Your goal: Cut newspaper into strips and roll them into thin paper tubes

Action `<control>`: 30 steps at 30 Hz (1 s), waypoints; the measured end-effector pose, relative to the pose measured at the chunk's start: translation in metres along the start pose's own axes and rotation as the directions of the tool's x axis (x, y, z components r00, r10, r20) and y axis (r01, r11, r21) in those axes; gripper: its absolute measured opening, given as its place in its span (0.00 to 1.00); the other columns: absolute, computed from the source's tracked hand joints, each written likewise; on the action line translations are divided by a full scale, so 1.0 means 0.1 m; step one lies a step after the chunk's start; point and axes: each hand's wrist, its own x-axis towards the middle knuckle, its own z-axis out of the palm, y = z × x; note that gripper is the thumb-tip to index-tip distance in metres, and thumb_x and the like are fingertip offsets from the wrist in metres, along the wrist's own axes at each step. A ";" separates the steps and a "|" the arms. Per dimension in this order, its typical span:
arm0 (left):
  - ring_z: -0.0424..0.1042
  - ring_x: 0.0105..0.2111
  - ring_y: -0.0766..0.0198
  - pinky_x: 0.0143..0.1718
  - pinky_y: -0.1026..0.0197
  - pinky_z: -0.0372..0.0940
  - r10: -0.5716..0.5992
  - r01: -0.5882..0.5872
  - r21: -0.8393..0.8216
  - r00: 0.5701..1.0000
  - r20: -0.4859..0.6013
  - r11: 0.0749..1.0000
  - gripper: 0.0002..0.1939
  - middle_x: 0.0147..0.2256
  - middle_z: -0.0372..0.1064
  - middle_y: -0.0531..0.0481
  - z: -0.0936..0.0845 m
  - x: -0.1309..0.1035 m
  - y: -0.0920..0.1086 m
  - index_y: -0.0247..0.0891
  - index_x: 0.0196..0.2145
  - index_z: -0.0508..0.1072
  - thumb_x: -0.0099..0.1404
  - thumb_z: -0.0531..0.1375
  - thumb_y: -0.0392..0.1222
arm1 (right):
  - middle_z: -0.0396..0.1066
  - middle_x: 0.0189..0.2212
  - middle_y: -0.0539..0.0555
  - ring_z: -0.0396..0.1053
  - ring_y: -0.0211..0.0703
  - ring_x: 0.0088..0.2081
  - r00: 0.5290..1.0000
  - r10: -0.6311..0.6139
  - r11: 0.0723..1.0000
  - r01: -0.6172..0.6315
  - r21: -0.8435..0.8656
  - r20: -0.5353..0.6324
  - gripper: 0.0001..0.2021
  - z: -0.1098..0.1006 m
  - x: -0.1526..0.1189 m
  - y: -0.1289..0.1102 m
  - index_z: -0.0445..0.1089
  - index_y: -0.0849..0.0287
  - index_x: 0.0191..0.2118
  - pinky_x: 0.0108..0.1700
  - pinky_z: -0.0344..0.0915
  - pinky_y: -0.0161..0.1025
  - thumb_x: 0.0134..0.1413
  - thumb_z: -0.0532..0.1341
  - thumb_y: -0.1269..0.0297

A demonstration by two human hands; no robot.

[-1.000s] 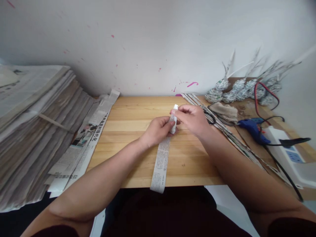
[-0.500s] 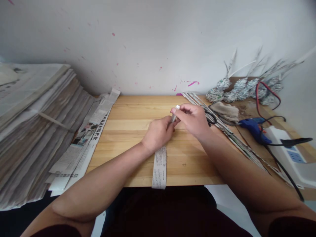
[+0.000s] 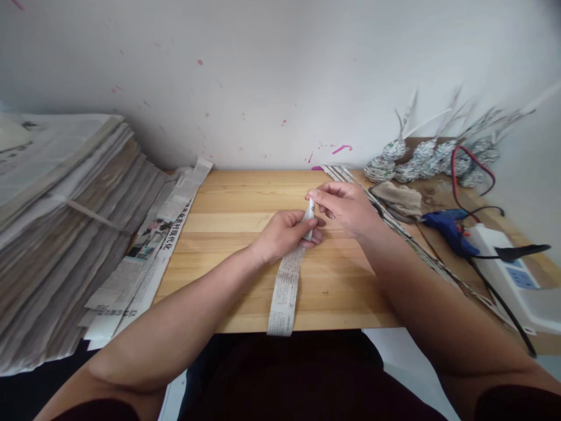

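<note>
A long newspaper strip (image 3: 286,289) runs from my hands down over the front edge of the wooden table. Its upper end narrows into a rolled or folded tip. My left hand (image 3: 287,233) grips the strip below that tip, thumb on top and fingers underneath. My right hand (image 3: 344,204) pinches the narrow upper end between thumb and fingertips. Both hands are close together above the table, and the fingers hide part of the strip between them.
At left stands a tall newspaper stack (image 3: 79,234) beside loose cut strips (image 3: 162,234). To the right lie thin paper sticks (image 3: 407,242), a rag (image 3: 397,200), a blue glue gun (image 3: 451,231) and a white power strip (image 3: 508,263). Twisted paper bundles (image 3: 421,161) rest by the wall.
My left hand has shifted slightly down and turned, its fingers opening out under the strip. More of the strip shows below it. The right hand still pinches the top end.
</note>
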 end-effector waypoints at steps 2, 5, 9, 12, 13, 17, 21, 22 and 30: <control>0.76 0.31 0.67 0.36 0.64 0.71 -0.016 0.016 0.010 1.000 0.003 1.000 0.11 0.30 0.76 0.45 0.00 0.00 -0.02 0.29 0.39 0.77 0.68 0.60 0.41 | 0.69 0.23 0.49 0.61 0.34 0.23 0.999 -0.030 1.000 0.030 0.004 -0.042 0.16 0.00 0.01 0.01 0.76 0.59 0.31 0.22 0.54 0.34 0.48 0.70 0.49; 0.75 0.30 0.68 0.35 0.64 0.71 0.017 -0.017 0.007 0.999 -0.030 1.000 0.11 0.29 0.76 0.45 0.00 0.01 -0.03 0.30 0.37 0.76 0.69 0.60 0.43 | 0.70 0.22 0.49 0.64 0.35 0.24 0.990 0.000 0.997 0.010 -0.072 0.140 0.17 0.00 -0.01 0.01 0.75 0.59 0.29 0.25 0.58 0.35 0.49 0.70 0.48; 0.76 0.31 0.67 0.36 0.63 0.72 0.030 -0.030 0.025 0.999 -0.039 0.999 0.12 0.30 0.76 0.45 -0.01 0.03 -0.02 0.30 0.37 0.76 0.69 0.59 0.43 | 0.70 0.21 0.50 0.63 0.35 0.22 0.997 -0.004 0.986 0.017 -0.163 0.081 0.20 0.03 -0.02 0.03 0.74 0.60 0.25 0.24 0.58 0.36 0.51 0.68 0.46; 0.76 0.31 0.67 0.36 0.64 0.72 0.002 0.000 0.045 0.998 -0.055 0.999 0.12 0.29 0.76 0.46 -0.01 0.03 -0.01 0.30 0.39 0.77 0.70 0.59 0.43 | 0.72 0.24 0.51 0.63 0.35 0.24 0.999 -0.031 0.994 0.026 -0.105 -0.045 0.21 0.02 -0.01 0.04 0.78 0.60 0.32 0.25 0.59 0.35 0.56 0.64 0.44; 0.76 0.31 0.67 0.36 0.64 0.72 -0.009 0.011 0.039 0.998 -0.060 0.999 0.12 0.29 0.76 0.46 -0.02 0.03 -0.01 0.31 0.40 0.77 0.70 0.59 0.43 | 0.72 0.24 0.51 0.63 0.35 0.24 0.999 -0.032 0.995 0.029 -0.094 -0.030 0.20 0.01 0.00 0.04 0.79 0.59 0.33 0.25 0.59 0.35 0.56 0.64 0.44; 0.77 0.31 0.67 0.36 0.63 0.72 -0.024 0.026 0.024 0.998 -0.060 0.999 0.13 0.29 0.77 0.46 -0.04 0.03 -0.01 0.31 0.39 0.76 0.70 0.58 0.44 | 0.71 0.21 0.51 0.65 0.37 0.24 0.978 0.035 0.995 -0.014 -0.101 0.205 0.18 -0.01 -0.02 0.02 0.76 0.58 0.30 0.27 0.61 0.37 0.53 0.67 0.46; 0.76 0.30 0.66 0.35 0.62 0.72 0.000 0.007 0.084 0.996 -0.092 0.996 0.12 0.28 0.76 0.46 -0.04 0.03 -0.02 0.31 0.37 0.76 0.70 0.58 0.44 | 0.69 0.18 0.49 0.65 0.37 0.23 0.984 0.012 0.977 0.026 -0.213 0.178 0.17 -0.01 -0.04 0.03 0.73 0.59 0.25 0.26 0.61 0.36 0.52 0.68 0.49; 0.76 0.30 0.66 0.35 0.62 0.72 -0.003 0.012 0.089 0.995 -0.098 0.996 0.12 0.28 0.76 0.46 -0.03 0.04 -0.01 0.31 0.37 0.76 0.70 0.58 0.44 | 0.69 0.19 0.49 0.65 0.37 0.24 0.987 0.001 0.974 0.036 -0.225 0.163 0.18 0.00 -0.04 0.04 0.73 0.59 0.25 0.26 0.60 0.36 0.52 0.68 0.49; 0.75 0.27 0.67 0.32 0.64 0.71 -0.040 0.055 0.114 0.990 -0.135 0.992 0.12 0.26 0.76 0.47 0.01 0.03 0.00 0.31 0.36 0.76 0.70 0.59 0.43 | 0.72 0.22 0.52 0.66 0.36 0.25 0.994 0.099 0.986 -0.090 -0.140 0.055 0.11 0.05 0.01 0.03 0.77 0.62 0.27 0.27 0.61 0.34 0.52 0.66 0.59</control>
